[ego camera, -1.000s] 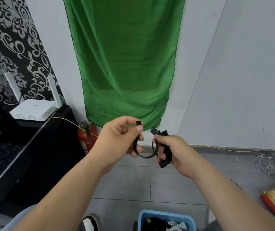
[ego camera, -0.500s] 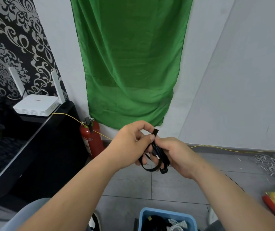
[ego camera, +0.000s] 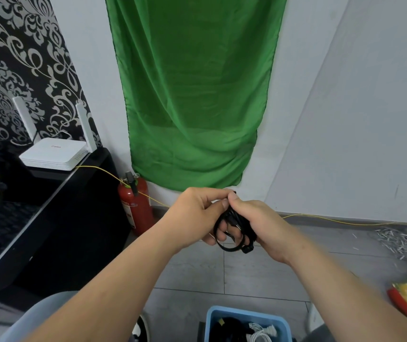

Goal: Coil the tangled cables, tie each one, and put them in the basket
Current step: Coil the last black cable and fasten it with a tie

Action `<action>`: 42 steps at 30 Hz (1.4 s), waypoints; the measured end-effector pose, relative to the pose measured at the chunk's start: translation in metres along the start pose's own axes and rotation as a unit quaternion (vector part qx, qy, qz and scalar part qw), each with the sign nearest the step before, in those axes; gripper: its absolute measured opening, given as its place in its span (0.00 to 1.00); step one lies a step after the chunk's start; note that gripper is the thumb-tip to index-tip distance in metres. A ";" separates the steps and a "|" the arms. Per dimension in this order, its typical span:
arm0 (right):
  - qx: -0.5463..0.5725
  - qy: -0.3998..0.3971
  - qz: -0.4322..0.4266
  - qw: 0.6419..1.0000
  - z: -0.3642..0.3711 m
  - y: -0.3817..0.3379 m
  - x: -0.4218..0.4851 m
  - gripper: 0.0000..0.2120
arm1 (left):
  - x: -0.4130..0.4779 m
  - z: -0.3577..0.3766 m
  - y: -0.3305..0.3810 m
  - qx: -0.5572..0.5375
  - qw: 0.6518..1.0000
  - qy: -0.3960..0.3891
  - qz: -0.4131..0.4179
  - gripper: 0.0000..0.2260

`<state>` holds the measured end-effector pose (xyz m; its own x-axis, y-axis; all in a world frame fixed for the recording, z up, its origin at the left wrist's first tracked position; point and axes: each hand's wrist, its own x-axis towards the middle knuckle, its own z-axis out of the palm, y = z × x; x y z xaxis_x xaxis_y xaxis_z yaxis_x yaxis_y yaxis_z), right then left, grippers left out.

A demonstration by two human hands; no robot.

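Now, entries in order.

Change: a second ago the hands stood apart, the left pinching the free plug end, an open loop slung between them. At present the left hand (ego camera: 197,214) and right hand (ego camera: 261,224) are closed together over the cable (ego camera: 235,222), fingertip against thumb tip. Judgement: the tail is being carried round the bundle, so coiling of this cable looks finished and tying is under way. Putting it away is not yet done.

Left fingers (ego camera: 223,205): tightly curled. Thumb and forefinger pinch the cable at the bundle's top. The lower fingers show through the hanging loop, behind it. Whether the plug end sits inside the pinch cannot be told.

Right fingers: thumb (ego camera: 235,199) laid over the bundle's top, touching the left forefinger. The rest wrap the bundle's far side, hidden by the back of the hand. Grip closed on the coil.

Cable: black, several turns gathered between the two sets of fingers. One loop hangs below the left fingers, and a connector pokes out beneath the right ones.

Basket (ego camera: 245,313): blue, well below the fingers, with dark and white cables already inside.

Extinguisher (ego camera: 134,208): red, left of the left fingers, by the wall.
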<state>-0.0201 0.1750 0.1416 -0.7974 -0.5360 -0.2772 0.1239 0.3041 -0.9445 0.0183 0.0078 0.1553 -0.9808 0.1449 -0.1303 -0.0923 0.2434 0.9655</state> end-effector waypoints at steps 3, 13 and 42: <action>-0.044 0.050 0.023 0.998 0.001 0.002 0.002 0.33 | 0.002 0.000 -0.003 0.071 0.997 -0.008 -0.001 0.13; -0.031 0.040 0.040 0.998 -0.002 0.001 0.001 0.28 | 0.009 -0.018 -0.011 0.179 0.976 0.073 0.105 0.15; 0.079 -0.065 0.066 0.993 0.001 0.001 -0.002 0.20 | 0.004 -0.026 -0.009 0.225 0.962 0.000 0.157 0.12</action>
<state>-0.0179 0.1760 0.1406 -0.6868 -0.5990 -0.4117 0.3227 0.2563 -0.9111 0.0109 -0.0183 0.1520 -0.9483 0.2784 0.1521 0.2919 0.5777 0.7623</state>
